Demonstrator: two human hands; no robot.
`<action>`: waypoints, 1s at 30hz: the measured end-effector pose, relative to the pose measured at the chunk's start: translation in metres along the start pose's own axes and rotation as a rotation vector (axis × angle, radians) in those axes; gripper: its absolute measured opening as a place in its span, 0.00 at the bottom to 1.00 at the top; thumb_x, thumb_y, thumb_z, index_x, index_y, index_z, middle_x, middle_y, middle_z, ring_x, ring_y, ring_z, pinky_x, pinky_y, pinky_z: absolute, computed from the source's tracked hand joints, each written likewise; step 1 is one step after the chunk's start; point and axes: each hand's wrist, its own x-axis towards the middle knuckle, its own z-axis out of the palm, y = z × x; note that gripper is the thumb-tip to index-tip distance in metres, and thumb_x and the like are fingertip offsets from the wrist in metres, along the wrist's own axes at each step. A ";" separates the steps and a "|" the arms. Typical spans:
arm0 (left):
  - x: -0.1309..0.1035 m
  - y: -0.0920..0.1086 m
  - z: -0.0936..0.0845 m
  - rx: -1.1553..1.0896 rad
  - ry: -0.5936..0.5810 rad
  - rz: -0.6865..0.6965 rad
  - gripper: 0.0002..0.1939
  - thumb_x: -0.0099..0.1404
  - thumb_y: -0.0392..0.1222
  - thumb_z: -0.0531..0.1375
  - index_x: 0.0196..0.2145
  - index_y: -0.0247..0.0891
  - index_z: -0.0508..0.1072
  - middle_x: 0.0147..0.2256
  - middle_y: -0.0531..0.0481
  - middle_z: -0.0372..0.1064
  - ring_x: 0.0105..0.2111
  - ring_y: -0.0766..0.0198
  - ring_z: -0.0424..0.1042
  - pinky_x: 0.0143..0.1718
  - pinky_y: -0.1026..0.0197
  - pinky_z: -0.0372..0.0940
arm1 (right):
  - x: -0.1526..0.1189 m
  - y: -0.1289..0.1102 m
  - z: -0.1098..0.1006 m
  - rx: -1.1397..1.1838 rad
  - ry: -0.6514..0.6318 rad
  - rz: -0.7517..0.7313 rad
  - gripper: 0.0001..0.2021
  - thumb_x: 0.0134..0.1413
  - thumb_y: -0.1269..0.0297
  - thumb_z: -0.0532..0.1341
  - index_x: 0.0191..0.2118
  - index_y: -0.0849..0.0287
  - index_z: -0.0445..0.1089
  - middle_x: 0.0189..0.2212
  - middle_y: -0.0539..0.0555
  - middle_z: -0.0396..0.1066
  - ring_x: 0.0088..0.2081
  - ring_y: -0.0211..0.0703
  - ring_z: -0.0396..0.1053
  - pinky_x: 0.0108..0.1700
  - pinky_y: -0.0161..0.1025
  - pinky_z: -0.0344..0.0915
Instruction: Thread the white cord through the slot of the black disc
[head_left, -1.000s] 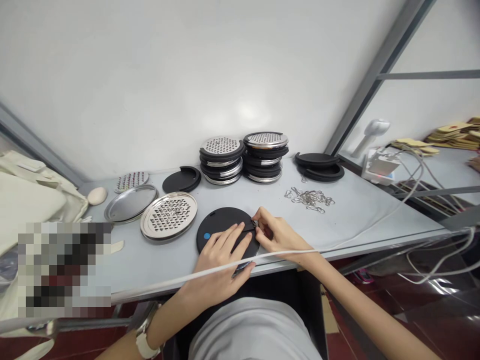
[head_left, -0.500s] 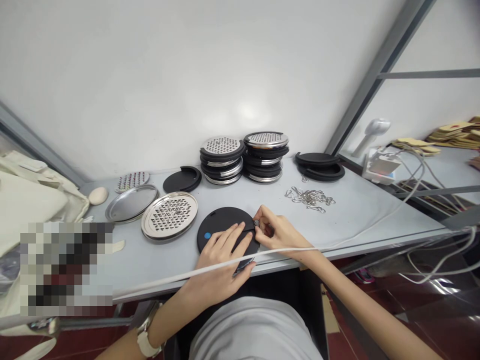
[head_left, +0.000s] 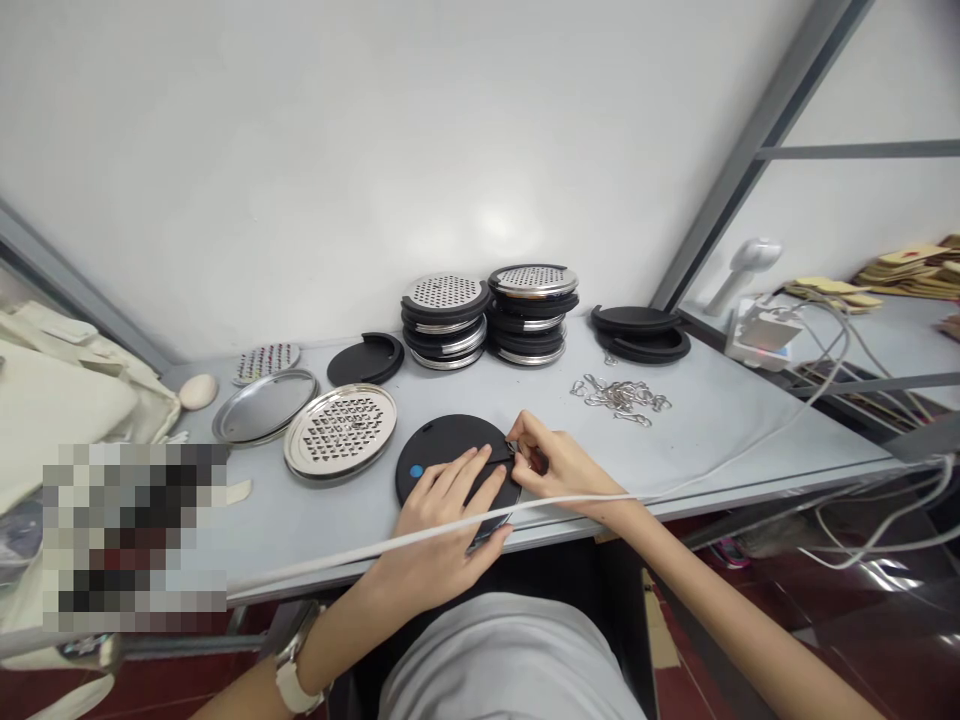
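Under the left hand (head_left: 441,514), 1 round black disc (head_left: 459,436).

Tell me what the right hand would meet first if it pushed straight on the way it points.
Probably the black disc: the right hand has its fingertips at that edge. The left hand lies just beyond, resting on the disc, though depth is unclear.

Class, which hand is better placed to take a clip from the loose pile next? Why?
Probably the right hand: it is nearer the metal clips, though its fingertips must first leave the small metal piece they pinch. The left hand lies spread on the black disc, farther away, seemingly steadying it.
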 end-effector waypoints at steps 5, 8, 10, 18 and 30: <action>0.000 0.000 0.000 0.000 0.006 0.016 0.25 0.68 0.47 0.53 0.60 0.34 0.61 0.61 0.39 0.53 0.59 0.50 0.57 0.55 0.50 0.57 | 0.000 0.000 0.000 -0.008 -0.001 0.003 0.09 0.50 0.73 0.53 0.37 0.56 0.57 0.18 0.40 0.53 0.20 0.32 0.52 0.25 0.30 0.53; -0.001 0.001 0.001 0.003 0.005 0.025 0.25 0.69 0.47 0.52 0.60 0.33 0.61 0.61 0.38 0.53 0.59 0.50 0.56 0.55 0.50 0.56 | 0.000 -0.001 0.000 -0.006 0.001 0.007 0.09 0.49 0.73 0.53 0.37 0.56 0.57 0.18 0.40 0.53 0.20 0.32 0.52 0.25 0.30 0.53; -0.001 0.001 0.001 0.003 0.007 0.023 0.25 0.69 0.47 0.52 0.60 0.33 0.61 0.61 0.39 0.53 0.59 0.51 0.56 0.55 0.50 0.56 | 0.000 -0.002 0.000 0.000 0.000 0.011 0.09 0.48 0.73 0.53 0.37 0.56 0.57 0.18 0.41 0.52 0.20 0.33 0.52 0.25 0.30 0.52; -0.001 0.001 0.002 0.014 0.009 0.001 0.25 0.69 0.47 0.52 0.60 0.34 0.61 0.62 0.40 0.52 0.60 0.51 0.56 0.55 0.50 0.57 | -0.001 -0.002 0.000 0.016 -0.010 0.015 0.08 0.48 0.73 0.53 0.36 0.56 0.57 0.18 0.40 0.53 0.20 0.32 0.51 0.24 0.30 0.51; 0.001 0.000 0.001 0.011 0.041 -0.001 0.24 0.68 0.46 0.54 0.59 0.35 0.62 0.61 0.39 0.54 0.59 0.50 0.58 0.54 0.50 0.58 | 0.001 0.001 0.003 -0.050 0.107 -0.026 0.07 0.60 0.68 0.49 0.45 0.57 0.56 0.28 0.50 0.66 0.28 0.38 0.64 0.33 0.35 0.60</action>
